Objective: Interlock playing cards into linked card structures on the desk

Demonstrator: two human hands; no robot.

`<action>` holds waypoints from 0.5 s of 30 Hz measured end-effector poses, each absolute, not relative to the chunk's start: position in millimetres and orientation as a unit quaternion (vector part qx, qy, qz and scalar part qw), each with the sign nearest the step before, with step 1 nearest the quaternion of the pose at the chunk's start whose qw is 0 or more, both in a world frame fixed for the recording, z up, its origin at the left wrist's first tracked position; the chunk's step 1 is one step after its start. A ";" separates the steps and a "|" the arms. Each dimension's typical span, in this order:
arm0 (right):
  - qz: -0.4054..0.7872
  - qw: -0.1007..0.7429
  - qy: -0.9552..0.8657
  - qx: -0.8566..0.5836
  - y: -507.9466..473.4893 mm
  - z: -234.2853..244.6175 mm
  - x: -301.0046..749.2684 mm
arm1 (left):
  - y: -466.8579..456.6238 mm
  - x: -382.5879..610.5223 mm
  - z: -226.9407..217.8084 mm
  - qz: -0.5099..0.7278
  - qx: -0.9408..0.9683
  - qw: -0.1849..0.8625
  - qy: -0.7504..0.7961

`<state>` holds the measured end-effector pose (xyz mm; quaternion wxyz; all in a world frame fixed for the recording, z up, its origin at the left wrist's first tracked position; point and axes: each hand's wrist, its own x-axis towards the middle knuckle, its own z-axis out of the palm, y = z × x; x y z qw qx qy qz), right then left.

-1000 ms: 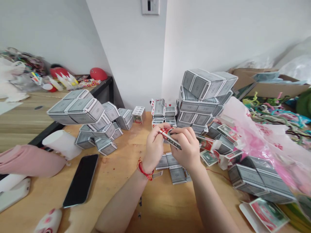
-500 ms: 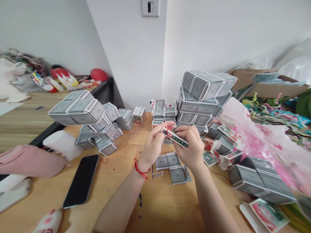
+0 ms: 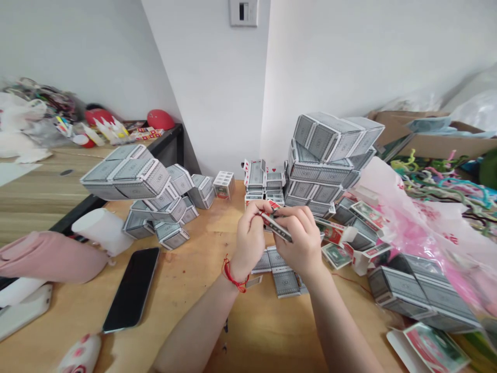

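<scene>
Between my two hands, a small red and green playing card box (image 3: 277,228) is held tilted above the table. My left hand (image 3: 250,233) pinches its left end between thumb and fingers. My right hand (image 3: 297,238) has its fingers closed on the box's other end and top. Below the hands lie flat folded card pieces (image 3: 285,283) with grey patterned backs, partly covered by the right hand. Just behind the hands stand more card blocks (image 3: 255,173), some showing red hearts.
A tall stack of card blocks (image 3: 326,168) rises at the back right, another stack (image 3: 128,173) at the left. Opened card boxes (image 3: 337,255) lie on the right beside a pink plastic bag (image 3: 423,223). A phone (image 3: 132,290) and a white cup (image 3: 101,230) are on the left.
Both hands have come slightly closer together around the card box, which has tilted and shows less of its green side. The whole view has shifted a little.
</scene>
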<state>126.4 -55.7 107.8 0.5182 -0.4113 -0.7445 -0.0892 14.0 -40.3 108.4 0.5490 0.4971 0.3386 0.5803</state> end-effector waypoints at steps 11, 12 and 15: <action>-0.032 0.583 -0.685 -0.436 -56.1 113.0 132.1 | -34.4 9.2 112.8 0.561 0.472 0.630 0.257; -0.032 0.583 -0.686 -0.435 -56.1 113.0 132.2 | -34.1 8.7 112.2 0.559 0.479 0.624 0.261; -0.035 0.582 -0.687 -0.434 -56.0 112.9 132.3 | -34.2 8.5 112.0 0.555 0.496 0.607 0.277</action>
